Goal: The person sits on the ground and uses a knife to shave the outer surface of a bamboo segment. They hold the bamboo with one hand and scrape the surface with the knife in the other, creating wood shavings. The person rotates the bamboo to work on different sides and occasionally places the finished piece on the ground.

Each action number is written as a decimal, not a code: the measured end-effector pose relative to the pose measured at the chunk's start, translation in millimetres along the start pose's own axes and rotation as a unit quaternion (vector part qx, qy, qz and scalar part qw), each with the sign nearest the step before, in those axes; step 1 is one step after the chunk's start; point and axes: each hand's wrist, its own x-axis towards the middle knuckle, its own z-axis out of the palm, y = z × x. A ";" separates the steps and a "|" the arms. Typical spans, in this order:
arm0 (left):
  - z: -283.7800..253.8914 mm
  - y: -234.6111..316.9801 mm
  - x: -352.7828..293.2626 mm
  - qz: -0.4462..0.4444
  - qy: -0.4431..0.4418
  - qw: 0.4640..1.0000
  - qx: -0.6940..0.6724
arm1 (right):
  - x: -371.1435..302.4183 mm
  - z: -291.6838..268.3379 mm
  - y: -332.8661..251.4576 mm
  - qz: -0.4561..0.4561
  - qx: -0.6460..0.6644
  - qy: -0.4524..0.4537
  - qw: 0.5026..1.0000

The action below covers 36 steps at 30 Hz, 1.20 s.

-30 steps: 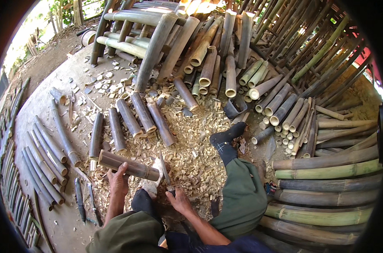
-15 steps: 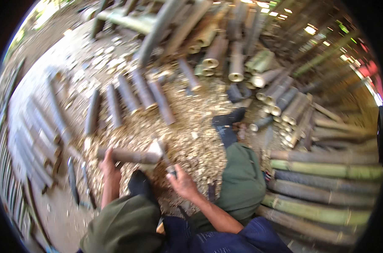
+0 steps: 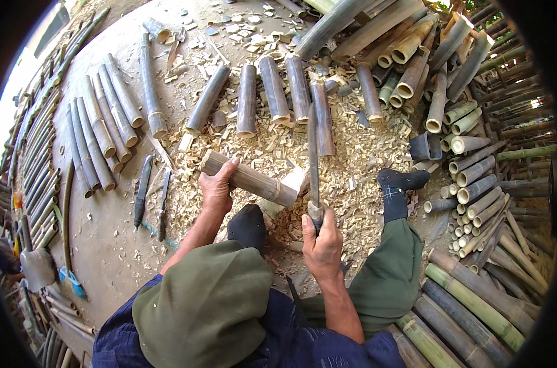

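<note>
My left hand (image 3: pixel 217 185) is closed around a short bamboo section (image 3: pixel 254 181) near its left end. The section slants down to the right, its right end beside a pale piece of wood (image 3: pixel 295 179). My right hand (image 3: pixel 323 245) is wrapped round the handle of a long knife (image 3: pixel 314 156). The blade stands nearly upright, just right of the bamboo and apart from it. On the ground left of my left arm lie two more knives, a wide dark one (image 3: pixel 143 190) and a thinner one (image 3: pixel 163 205).
Wood chips (image 3: pixel 358 150) cover the ground between my feet. Beyond lies a row of cut bamboo sections (image 3: pixel 273 91); thinner lengths (image 3: pixel 97 126) lie at left. Stacked bamboo poles (image 3: pixel 475 276) fill the right side, with a dark container (image 3: pixel 425 147) near my right foot. A spade (image 3: pixel 38 268) is far left.
The knife has risen from a slant by the bamboo's right end to nearly upright. My left hand still grips the bamboo, now tilted more. The whole view has shifted.
</note>
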 end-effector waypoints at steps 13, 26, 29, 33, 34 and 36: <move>-2.0 0.0 6.6 0.039 -0.041 0.998 0.021 | 0.0 11.3 -4.4 0.040 0.021 -0.016 0.999; -0.8 7.2 4.3 0.047 -0.101 0.994 0.016 | -5.4 10.5 -2.6 -0.016 0.021 0.045 0.999; 4.1 -6.4 2.6 0.049 -0.121 0.991 0.011 | -10.3 60.2 79.3 0.199 -0.154 -0.147 0.957; -9.5 5.1 1.1 0.061 -0.128 0.990 0.013 | 3.3 33.6 43.0 0.177 -0.089 -0.155 0.968; -16.0 6.6 5.2 0.039 -0.134 0.990 0.022 | 4.6 25.4 24.7 0.150 -0.077 -0.127 0.978; -22.0 9.4 7.3 0.017 -0.143 0.988 0.056 | -1.3 11.5 5.0 0.061 -0.015 -0.035 0.997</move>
